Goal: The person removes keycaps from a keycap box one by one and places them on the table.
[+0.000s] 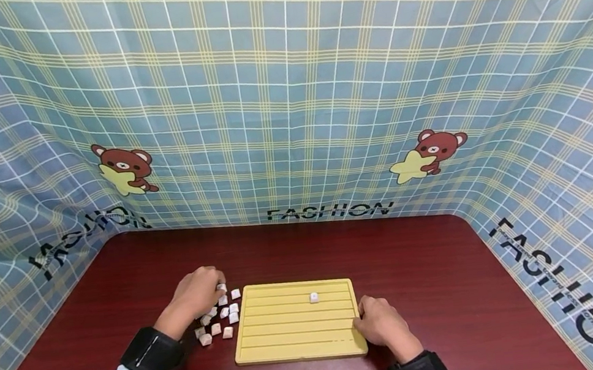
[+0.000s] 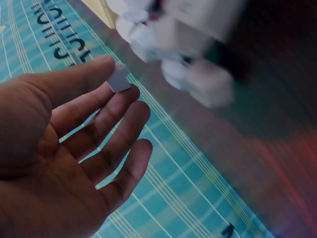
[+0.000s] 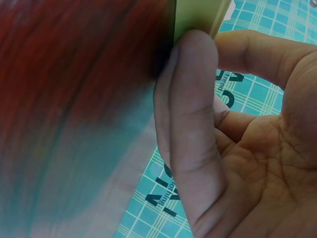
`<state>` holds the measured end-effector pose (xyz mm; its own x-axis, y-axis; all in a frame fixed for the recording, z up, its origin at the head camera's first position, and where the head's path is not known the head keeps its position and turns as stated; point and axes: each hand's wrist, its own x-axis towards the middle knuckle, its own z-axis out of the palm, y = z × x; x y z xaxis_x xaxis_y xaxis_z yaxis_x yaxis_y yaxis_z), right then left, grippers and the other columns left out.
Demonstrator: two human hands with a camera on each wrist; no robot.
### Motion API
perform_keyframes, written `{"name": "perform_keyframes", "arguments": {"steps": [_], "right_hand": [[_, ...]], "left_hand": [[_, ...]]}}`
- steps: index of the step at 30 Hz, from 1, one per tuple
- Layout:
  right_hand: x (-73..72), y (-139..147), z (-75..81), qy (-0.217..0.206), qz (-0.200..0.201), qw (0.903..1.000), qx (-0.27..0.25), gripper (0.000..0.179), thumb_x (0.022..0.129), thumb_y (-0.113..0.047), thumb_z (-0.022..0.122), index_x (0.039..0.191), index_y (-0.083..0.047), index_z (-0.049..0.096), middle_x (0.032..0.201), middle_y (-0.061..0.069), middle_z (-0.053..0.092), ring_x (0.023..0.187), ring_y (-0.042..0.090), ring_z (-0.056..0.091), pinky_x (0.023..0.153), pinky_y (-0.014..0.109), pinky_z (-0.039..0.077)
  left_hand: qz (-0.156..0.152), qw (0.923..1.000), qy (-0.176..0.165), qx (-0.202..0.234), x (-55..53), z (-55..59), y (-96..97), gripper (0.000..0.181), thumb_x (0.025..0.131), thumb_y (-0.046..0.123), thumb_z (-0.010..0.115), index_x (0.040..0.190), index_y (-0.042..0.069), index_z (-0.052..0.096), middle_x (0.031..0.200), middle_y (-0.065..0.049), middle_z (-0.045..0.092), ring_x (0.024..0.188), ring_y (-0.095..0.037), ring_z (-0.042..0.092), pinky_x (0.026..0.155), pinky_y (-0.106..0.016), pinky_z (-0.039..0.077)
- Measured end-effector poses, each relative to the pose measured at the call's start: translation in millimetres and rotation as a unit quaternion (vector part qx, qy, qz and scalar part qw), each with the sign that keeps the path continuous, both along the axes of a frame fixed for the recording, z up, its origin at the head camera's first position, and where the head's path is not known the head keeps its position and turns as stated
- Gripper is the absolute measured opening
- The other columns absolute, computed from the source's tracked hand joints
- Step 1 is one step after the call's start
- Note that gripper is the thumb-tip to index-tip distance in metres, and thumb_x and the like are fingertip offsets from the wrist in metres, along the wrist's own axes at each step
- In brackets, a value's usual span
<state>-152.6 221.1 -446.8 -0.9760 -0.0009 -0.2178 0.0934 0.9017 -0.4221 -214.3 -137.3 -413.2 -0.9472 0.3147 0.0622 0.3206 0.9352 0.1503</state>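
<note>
My left hand [image 1: 200,289] is over the far side of a loose group of small white keycaps [image 1: 228,332]. In the left wrist view it pinches one white keycap [image 2: 119,79] between the thumb and a fingertip, the other fingers loosely bent. A yellow ridged tray [image 1: 297,328] lies flat to the right of the group. On one of its upper rows, right of the middle, sits a single keycap [image 1: 313,297]. My right hand [image 1: 380,321] grips the tray's right edge, with thumb and fingers on either side of the yellow rim [image 3: 198,17] in the right wrist view.
The dark red table [image 1: 422,256] lies under everything. A blue checked cloth [image 1: 284,87] with bears and lettering rises behind the table and along both sides. The keycap group lies close to the tray's left edge.
</note>
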Motion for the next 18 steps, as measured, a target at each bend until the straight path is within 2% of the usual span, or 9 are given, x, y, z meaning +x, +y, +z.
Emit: {"name": "perform_keyframes", "arguments": {"steps": [9, 18], "right_hand": [[0.2, 0.1, -0.4, 0.007, 0.002, 1.0, 0.006, 0.017, 0.087, -0.018, 0.067, 0.08, -0.01, 0.054, 0.074, 0.004, 0.052, 0.061, 0.018, 0.049, 0.055, 0.03, 0.037], [-0.9, -0.1, -1.3, 0.0, 0.004, 1.0, 0.005, 0.017, 0.088, -0.019, 0.067, 0.083, -0.009, 0.054, 0.075, 0.005, 0.052, 0.062, 0.018, 0.049, 0.055, 0.03, 0.037]], "left_hand": [[0.025, 0.9997, -0.002, -0.004, 1.3, -5.3, -32.8, 0.007, 0.084, 0.012, 0.074, 0.088, 0.007, 0.072, 0.087, -0.007, 0.067, 0.07, -0.015, 0.059, 0.058, -0.032, 0.046], [0.031, 0.9995, -0.009, 0.002, 0.7, -9.6, -46.3, 0.004, 0.083, 0.011, 0.074, 0.082, 0.009, 0.07, 0.082, -0.005, 0.066, 0.068, -0.014, 0.057, 0.058, -0.034, 0.046]]}}
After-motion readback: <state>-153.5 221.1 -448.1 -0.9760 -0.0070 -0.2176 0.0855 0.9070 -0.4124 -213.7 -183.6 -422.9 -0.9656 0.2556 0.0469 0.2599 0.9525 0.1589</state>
